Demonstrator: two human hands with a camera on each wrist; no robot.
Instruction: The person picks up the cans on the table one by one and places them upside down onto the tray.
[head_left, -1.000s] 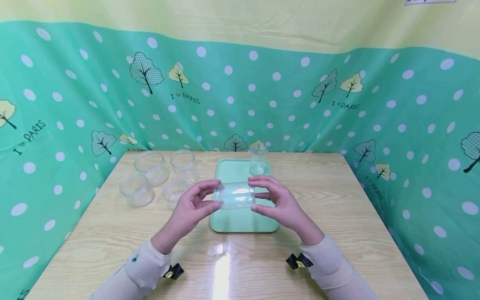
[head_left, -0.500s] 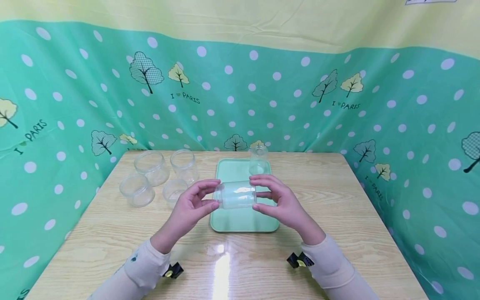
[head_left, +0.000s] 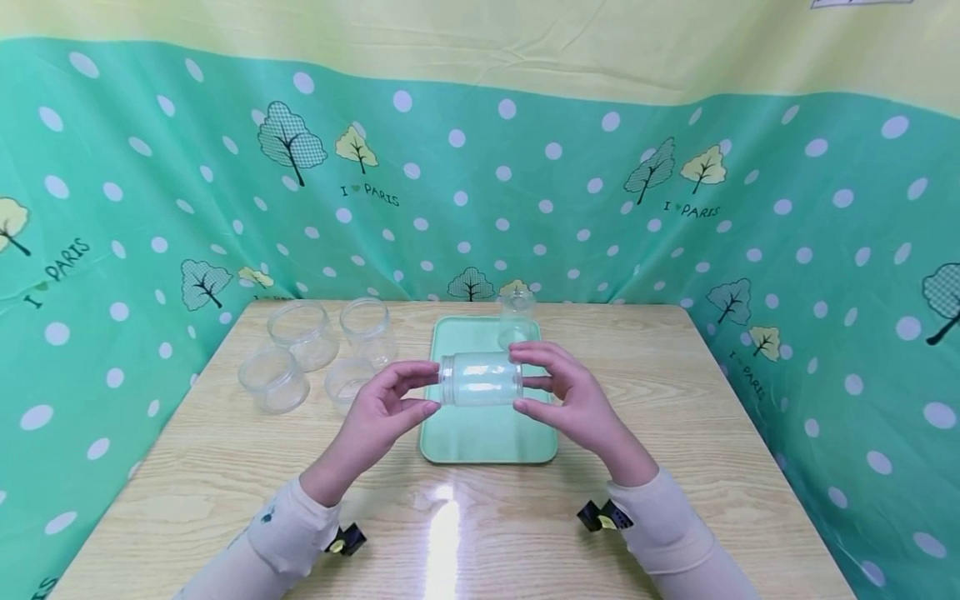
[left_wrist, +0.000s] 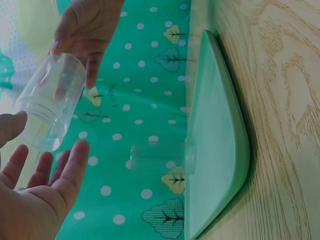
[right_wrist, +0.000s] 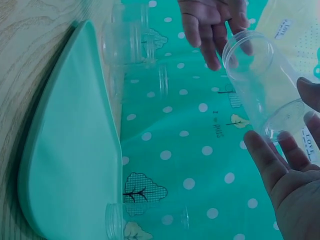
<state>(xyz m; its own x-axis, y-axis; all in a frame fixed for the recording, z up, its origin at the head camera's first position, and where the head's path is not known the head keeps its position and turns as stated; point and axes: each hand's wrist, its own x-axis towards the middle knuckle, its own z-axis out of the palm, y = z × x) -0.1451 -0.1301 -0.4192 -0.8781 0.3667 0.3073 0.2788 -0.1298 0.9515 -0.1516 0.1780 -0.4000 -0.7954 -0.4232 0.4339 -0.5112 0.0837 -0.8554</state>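
Note:
A clear plastic jar (head_left: 483,380) lies sideways in the air over the green tray (head_left: 480,442), its threaded mouth to the left. My right hand (head_left: 562,400) holds it at the base end, thumb below and fingers above. My left hand (head_left: 390,408) is at the mouth end, fingers spread and fingertips right at the rim. In the left wrist view the left thumb (left_wrist: 12,127) overlaps the jar's threaded neck, while the other fingers stand apart from it. A second clear jar (head_left: 517,321) stands mouth down at the tray's back right.
Several clear containers stand on the wooden table (head_left: 187,467) left of the tray: a wide jar (head_left: 303,337), a taller jar (head_left: 367,333), a short jar (head_left: 274,382) and a low one (head_left: 349,383) partly behind the left hand. A polka-dot curtain (head_left: 480,183) encloses the back and sides.
The jar has shifted slightly right and up with my right hand and turned level. Its mouth has slid out from between my left fingertips, while the left hand has hardly moved.

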